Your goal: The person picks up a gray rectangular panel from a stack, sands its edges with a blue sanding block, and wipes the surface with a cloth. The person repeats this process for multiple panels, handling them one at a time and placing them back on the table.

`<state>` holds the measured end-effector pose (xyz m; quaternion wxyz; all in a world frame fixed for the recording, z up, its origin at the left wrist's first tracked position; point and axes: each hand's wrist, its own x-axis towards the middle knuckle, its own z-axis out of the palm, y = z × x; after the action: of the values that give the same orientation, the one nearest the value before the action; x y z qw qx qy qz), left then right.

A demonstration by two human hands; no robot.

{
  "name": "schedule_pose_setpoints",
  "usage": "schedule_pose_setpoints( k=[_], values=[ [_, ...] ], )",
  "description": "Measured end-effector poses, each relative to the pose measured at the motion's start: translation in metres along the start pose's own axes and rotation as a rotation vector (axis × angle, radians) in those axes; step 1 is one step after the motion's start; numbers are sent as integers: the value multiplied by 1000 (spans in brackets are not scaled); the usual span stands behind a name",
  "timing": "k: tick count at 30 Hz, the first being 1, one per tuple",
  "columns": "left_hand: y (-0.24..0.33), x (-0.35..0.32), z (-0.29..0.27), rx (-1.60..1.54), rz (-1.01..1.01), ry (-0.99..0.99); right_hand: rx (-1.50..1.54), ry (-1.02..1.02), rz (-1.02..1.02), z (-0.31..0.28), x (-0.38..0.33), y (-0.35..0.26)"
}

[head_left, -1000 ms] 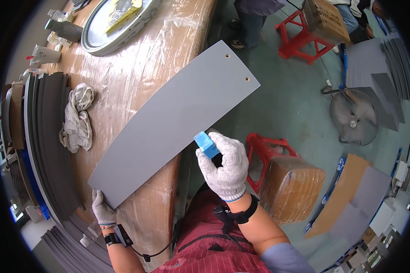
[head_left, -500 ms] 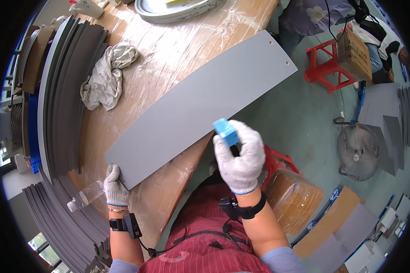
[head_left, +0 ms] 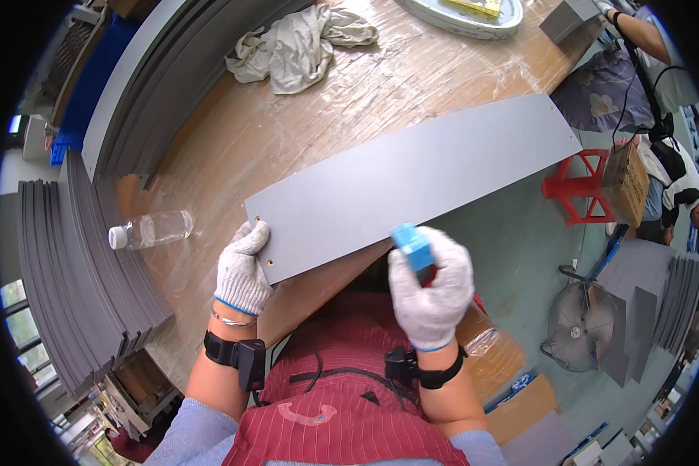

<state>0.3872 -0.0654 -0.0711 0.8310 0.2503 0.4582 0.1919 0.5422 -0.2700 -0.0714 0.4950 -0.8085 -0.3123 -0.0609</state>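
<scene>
A long flat grey panel (head_left: 412,179) lies slantwise over the wooden table, its right part reaching past the table's edge. Two small holes show at its near left end. My left hand (head_left: 245,264), in a white knitted glove, pinches that end with the thumb on top; the fingers beneath are partly hidden. In my right hand (head_left: 435,291), gloved too, is a small light-blue block (head_left: 413,245), held between thumb and fingers just off the panel's near long edge. What the block is made of I cannot tell.
Stacks of grey panels (head_left: 78,264) line the left, beside a clear plastic bottle (head_left: 151,230). A crumpled cloth (head_left: 295,48) lies on the table (head_left: 210,163); a round tray (head_left: 474,22) sits behind. To the right are a red stool (head_left: 579,186), a floor fan (head_left: 581,326) and another person (head_left: 610,85).
The panel has turned clockwise, its left end now farther right and higher in view. My left hand stays on that end. The blue block has moved slightly right and down. My view has shifted.
</scene>
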Motion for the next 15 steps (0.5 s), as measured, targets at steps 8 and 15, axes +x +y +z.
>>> schedule_pose_setpoints(
  k=[8,15],
  values=[
    [3,-30,-20,-134,56,-38,-79,55,-44,11,4,-24],
    [21,-64,-5,-254,123,-43,161,-121,-148,13,-5,-95]
  ],
)
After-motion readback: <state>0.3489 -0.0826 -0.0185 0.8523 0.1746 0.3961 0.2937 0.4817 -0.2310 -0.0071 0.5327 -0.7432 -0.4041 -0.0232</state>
